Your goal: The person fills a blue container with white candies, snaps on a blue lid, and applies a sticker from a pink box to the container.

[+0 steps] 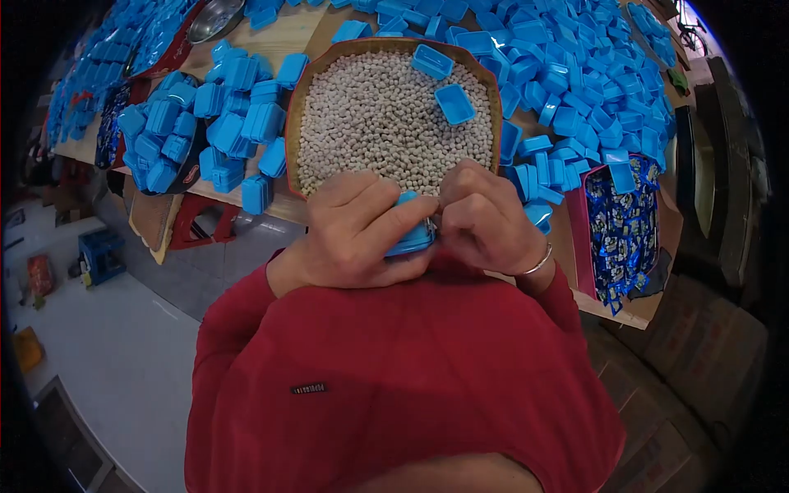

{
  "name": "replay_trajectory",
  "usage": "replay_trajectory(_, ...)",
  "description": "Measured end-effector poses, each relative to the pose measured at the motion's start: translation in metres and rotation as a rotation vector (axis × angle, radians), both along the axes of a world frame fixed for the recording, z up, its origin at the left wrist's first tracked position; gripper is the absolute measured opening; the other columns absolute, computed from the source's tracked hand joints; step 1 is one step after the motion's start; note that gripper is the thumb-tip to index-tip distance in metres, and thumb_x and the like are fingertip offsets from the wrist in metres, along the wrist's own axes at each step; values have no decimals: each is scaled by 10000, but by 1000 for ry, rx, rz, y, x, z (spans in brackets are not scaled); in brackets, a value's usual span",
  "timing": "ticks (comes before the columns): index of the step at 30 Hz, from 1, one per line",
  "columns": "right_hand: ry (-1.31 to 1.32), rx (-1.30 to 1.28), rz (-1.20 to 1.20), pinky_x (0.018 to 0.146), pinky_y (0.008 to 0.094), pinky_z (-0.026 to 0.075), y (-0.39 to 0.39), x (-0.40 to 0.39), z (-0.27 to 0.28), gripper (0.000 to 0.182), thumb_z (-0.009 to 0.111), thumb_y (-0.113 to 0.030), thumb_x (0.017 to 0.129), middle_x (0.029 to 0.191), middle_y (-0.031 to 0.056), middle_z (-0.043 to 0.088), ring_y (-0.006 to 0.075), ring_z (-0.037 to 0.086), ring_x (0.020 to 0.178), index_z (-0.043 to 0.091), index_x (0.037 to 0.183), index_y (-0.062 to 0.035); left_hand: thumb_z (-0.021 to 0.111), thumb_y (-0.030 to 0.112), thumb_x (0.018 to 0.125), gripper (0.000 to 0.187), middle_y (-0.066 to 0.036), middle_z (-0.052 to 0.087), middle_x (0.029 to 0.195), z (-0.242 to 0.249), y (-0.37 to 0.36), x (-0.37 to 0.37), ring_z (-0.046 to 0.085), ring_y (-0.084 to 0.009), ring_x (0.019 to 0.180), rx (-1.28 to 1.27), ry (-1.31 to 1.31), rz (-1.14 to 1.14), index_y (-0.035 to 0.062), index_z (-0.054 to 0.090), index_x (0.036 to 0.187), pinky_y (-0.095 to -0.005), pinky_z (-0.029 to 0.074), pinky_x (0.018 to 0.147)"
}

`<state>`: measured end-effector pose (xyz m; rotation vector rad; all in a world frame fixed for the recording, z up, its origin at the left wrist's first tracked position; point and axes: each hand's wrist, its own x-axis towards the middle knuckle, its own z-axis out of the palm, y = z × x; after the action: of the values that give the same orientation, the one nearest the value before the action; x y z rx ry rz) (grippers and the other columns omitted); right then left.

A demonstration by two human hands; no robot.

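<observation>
My left hand (pixel 357 226) is closed around a small blue plastic box (pixel 411 239), held at the near edge of the tray, close to my body. Beside it, my right hand (pixel 489 220) is closed, its fingertips pinched together at the box's right end. What those fingertips hold is too small and hidden to make out. Just beyond both hands lies a shallow tray (pixel 293 123) filled with pale, round, bean-like pellets (pixel 370 107). Two open blue box halves rest on the pellets, one at the back (pixel 432 62) and another nearer (pixel 455 104).
Closed blue boxes (pixel 238 127) are heaped left of the tray. Many open blue box halves (pixel 567 90) pile up behind and to the right. A pink-edged box (pixel 582 238) of shiny blue packets (pixel 620 234) stands at right. A metal bowl (pixel 215 20) sits at back left.
</observation>
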<state>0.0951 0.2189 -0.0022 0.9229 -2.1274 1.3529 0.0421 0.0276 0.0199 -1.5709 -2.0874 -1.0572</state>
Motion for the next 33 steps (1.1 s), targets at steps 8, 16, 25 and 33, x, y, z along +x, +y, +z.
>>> replay_trajectory(8, -8, 200, 45, 514, 353, 401, 7, -1, 15, 222, 644, -4, 636, 731, 85, 421, 268, 493, 659, 470, 765, -53, 748, 149, 540, 734, -54, 519, 683, -1, 6, 7, 523, -196, 568, 74, -156, 34, 12, 578, 1241, -323, 413, 515)
replay_trajectory(16, -599, -237, 320, 736, 299, 443, 17, -9, 5, 156, 626, -4, 809, 871, 67, 512, 191, 544, 806, 509, 902, -47, 810, 177, 621, 841, -131, 621, 882, -10, 2, -4, 620, -249, 707, 129, -380, -115, -59, 436, 1336, -340, 488, 623)
replay_trajectory(25, -849, -622, 374, 772, 251, 423, 10, -14, -36, 202, 694, -104, 840, 908, 22, 489, 109, 509, 852, 509, 900, -50, 834, 226, 613, 896, -132, 625, 890, -26, -5, -6, 633, -266, 744, 107, -514, -65, -49, 410, 1353, -356, 503, 655)
replay_trajectory(33, -790, -592, 292, 833, 278, 419, 17, -10, -29, 180, 670, -100, 845, 972, 54, 506, 142, 507, 922, 506, 901, -51, 839, 234, 615, 898, -129, 630, 946, -13, -5, -16, 624, -265, 760, 62, -244, 4, -33, 410, 1357, -353, 495, 659)
